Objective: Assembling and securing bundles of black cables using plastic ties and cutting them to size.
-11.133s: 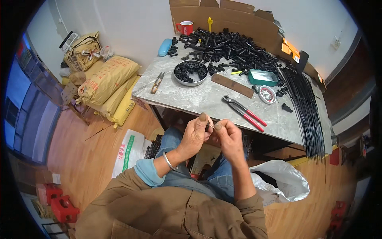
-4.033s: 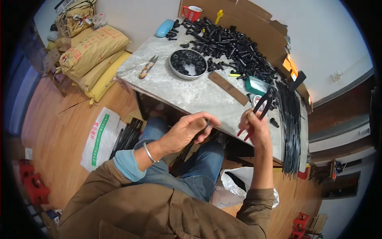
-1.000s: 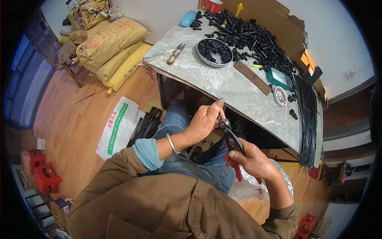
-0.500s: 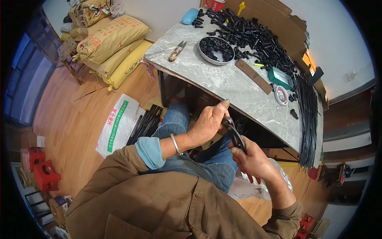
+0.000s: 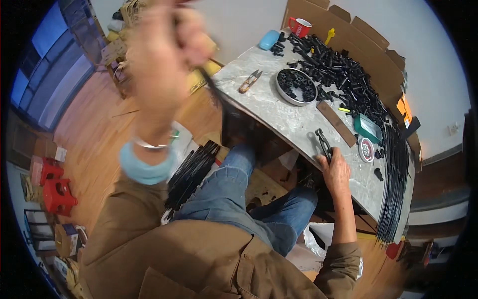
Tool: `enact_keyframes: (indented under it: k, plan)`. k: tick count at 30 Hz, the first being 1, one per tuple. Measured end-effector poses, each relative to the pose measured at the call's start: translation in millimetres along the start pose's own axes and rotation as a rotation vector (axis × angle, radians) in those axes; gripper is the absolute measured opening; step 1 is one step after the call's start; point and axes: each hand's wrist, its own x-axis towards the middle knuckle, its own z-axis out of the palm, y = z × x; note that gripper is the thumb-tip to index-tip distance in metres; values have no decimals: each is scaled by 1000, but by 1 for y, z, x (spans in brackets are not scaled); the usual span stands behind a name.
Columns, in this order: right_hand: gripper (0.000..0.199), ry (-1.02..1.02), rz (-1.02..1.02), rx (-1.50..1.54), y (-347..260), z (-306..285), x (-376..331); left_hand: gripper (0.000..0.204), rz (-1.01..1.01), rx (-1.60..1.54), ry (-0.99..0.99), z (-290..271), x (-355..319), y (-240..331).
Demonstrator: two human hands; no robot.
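My left hand (image 5: pixel 162 70) is raised at the upper left, smeared by motion, its fingers curled. A thin black rod (image 5: pixel 213 88), also blurred, sticks out of it toward the table corner. My right hand (image 5: pixel 336 169) rests at the table's front edge, closed round a pair of pincers (image 5: pixel 324 143). The pincers' dark jaws point up over the tabletop; their handles are mostly hidden in my palm. Beside my left thigh lies a bundle of black rods (image 5: pixel 191 174).
The grey table (image 5: pixel 298 122) bears a round tray (image 5: pixel 297 102) of small black parts, a heap of black fittings (image 5: pixel 343 74), snips (image 5: pixel 250 81), a wooden strip (image 5: pixel 336 123), a green box (image 5: pixel 367 130), a small white dish (image 5: pixel 366 150) and long black strands (image 5: pixel 396 189). Red stools (image 5: pixel 59 197) stand left.
My left hand has swung up and left, away from the pincers, with a black rod. My right hand has moved the pincers right, onto the table's edge. The view has shifted.
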Motion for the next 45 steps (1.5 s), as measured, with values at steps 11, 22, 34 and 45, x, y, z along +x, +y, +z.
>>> enact_keyframes:
  k: [11,22,34,45]
  plan:
    - [33,444,-130,-89,47,13,26,43,-732,1333,-571,-213,-152,-265]
    - [36,323,754,-628,289,-52,16,56,-1052,1402,-604,-259,-260,-362]
    - [22,460,664,-501,325,-111,33,39,-529,1074,-598,-154,-194,-357]
    - [28,390,691,-413,292,-147,30,33,-458,859,-847,-94,-170,-274]
